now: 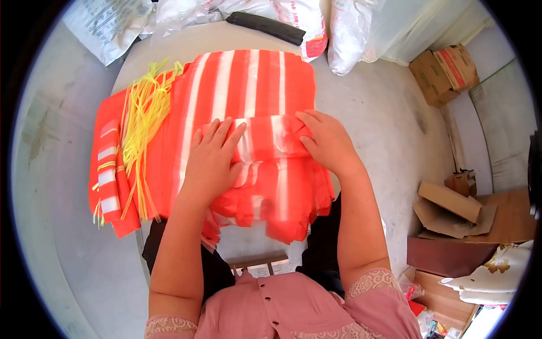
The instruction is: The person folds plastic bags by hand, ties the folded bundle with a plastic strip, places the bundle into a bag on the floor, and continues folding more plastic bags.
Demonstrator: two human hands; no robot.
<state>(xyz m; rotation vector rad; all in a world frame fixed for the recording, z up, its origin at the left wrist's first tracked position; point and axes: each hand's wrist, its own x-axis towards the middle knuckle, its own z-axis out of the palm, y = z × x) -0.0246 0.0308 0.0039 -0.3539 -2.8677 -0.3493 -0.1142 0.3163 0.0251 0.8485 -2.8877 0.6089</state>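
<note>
A thick stack of red-and-white striped plastic bags (254, 79) lies in front of me, its near part folded over into a flat band (259, 138). My left hand (213, 155) rests on the left end of this band, fingers spread and pressed to the plastic. At the band's right end my right hand (327, 138) has its fingers and thumb curled on the bunched edge. The loose lower edges (282, 214) hang toward my lap. Left of the stack are a bundle of yellow plastic ties (144, 113) and a rolled striped bag (108, 175) bound with yellow ties.
At the far side of the table (367, 113) lie a black roll (265, 28) and white plastic sacks (350, 34). Cardboard boxes (443, 73) stand at the far right, and an opened carton (451, 212) lies nearer on the right. A wooden stool edge (259, 261) shows below.
</note>
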